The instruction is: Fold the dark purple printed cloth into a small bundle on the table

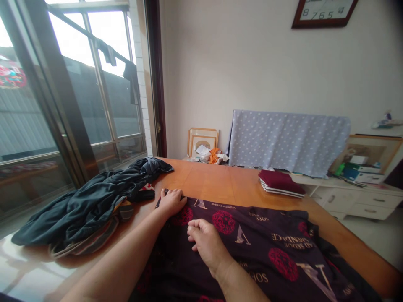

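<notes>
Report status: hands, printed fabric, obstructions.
Left hand at far-left corner of printed fabric. Right hand over it, contact unclear. Fabric spread on table. Dark clothes heaped to left.

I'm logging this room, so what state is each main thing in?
Patterned cloth: spread on the table.
Dark clothes: crumpled in a heap.
Maroon cloth: folded, atop folded striped cloth.
Spotted cloth: draped, hanging down.
Drawers: shut.
Left hand: laid on the patterned cloth's far left corner.
Right hand: partly curled over the patterned cloth; grip unclear.

Dark purple garment [252, 247], red-medallion print, spread on table [201, 178].
</notes>
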Motion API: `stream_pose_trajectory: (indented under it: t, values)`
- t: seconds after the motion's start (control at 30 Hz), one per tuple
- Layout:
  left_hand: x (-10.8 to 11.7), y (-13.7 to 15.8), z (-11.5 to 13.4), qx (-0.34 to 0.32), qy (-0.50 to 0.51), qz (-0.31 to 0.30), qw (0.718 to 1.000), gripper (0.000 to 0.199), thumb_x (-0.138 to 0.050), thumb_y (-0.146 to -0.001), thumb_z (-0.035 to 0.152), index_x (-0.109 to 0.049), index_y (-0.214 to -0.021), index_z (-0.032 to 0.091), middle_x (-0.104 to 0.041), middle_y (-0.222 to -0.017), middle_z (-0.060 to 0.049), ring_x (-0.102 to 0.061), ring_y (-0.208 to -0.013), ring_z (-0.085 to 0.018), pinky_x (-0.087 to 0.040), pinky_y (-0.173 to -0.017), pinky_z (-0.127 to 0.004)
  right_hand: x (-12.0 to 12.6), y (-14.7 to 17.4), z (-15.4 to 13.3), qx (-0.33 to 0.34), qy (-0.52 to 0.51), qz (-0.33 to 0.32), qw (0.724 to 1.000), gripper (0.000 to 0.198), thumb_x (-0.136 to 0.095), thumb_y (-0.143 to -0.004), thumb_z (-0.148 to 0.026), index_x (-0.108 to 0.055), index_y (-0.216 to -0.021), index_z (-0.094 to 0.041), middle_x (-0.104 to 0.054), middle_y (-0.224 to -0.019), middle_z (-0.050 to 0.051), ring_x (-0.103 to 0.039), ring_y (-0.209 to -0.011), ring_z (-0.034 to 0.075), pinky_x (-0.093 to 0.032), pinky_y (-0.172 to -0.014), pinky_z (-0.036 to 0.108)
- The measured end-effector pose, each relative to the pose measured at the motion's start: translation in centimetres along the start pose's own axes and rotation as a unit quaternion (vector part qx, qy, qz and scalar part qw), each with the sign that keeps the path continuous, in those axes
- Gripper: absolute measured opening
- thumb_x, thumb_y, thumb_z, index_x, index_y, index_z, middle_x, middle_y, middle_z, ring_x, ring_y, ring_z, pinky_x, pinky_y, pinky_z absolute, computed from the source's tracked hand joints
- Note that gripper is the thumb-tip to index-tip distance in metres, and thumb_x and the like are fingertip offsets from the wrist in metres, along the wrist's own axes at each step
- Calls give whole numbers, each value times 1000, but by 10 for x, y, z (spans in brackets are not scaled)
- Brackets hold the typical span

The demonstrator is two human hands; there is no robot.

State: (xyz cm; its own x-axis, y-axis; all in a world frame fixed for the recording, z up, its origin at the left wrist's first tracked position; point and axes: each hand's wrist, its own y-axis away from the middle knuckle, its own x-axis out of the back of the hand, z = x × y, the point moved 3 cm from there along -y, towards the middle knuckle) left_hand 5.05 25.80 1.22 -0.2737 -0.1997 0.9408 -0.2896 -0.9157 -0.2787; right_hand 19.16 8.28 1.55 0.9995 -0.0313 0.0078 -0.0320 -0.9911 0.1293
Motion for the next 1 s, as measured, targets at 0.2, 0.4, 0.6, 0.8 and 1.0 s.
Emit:
stream_pose_trajectory:
  t: [0.2, 0.4, 0.6, 0.8, 1.0]
  values:
    - [1, 7, -2, 19, 29, 12, 999, 34, -44, -95, 49, -64, -100, 22, -68, -118, -12, -55, -121, -32, -16, -114, -62, 3, -4, 6, -8, -9, -8, 1000, 43, -59, -88, -33, -61, -126, -14, -67, -117, 13, -66, -99, 22, -55, -69, 28]
    - [16, 22, -9, 70, 83, 23, 994, 33, -44, -96, 41, -64, -116, 24, -65, -129, -13, -55, -125, -32, -27, -111, -58, 4, -2, 8, 14, 13, -27, 999, 41, -61, -86, -36, -63, -121, -15, -69, -113, 12, -66, -101, 23, -56, -74, 31]
    - [43, 68, -35, 124, 159, 56, 978, 33, -44, -96, 36, -64, -117, 22, -73, -113, -8, -66, -104, -21, -47, -87, -30, 3, -1, 11, 43, 45, -43, 997, 34, -62, -83, -36, -67, -111, -16, -70, -106, 10, -65, -98, 23, -55, -76, 32]
    - [74, 157, -57, 196, 180, 96, 959, 35, -42, -96, 46, -67, -97, 21, -74, -93, -6, -67, -85, -21, -44, -68, -27, 6, -4, 19, 76, 60, -54, 994, 36, -63, -82, -37, -68, -111, -16, -70, -100, 8, -65, -92, 20, -55, -75, 30]
    - [92, 224, -40, 227, 105, 30, 968, 44, -43, -92, 61, -65, -82, 24, -73, -86, -3, -66, -83, -22, -40, -66, -28, 2, -3, 25, 166, 146, -21, 975, 34, -60, -85, -37, -70, -109, -15, -72, -95, 8, -67, -87, 20, -55, -80, 35]
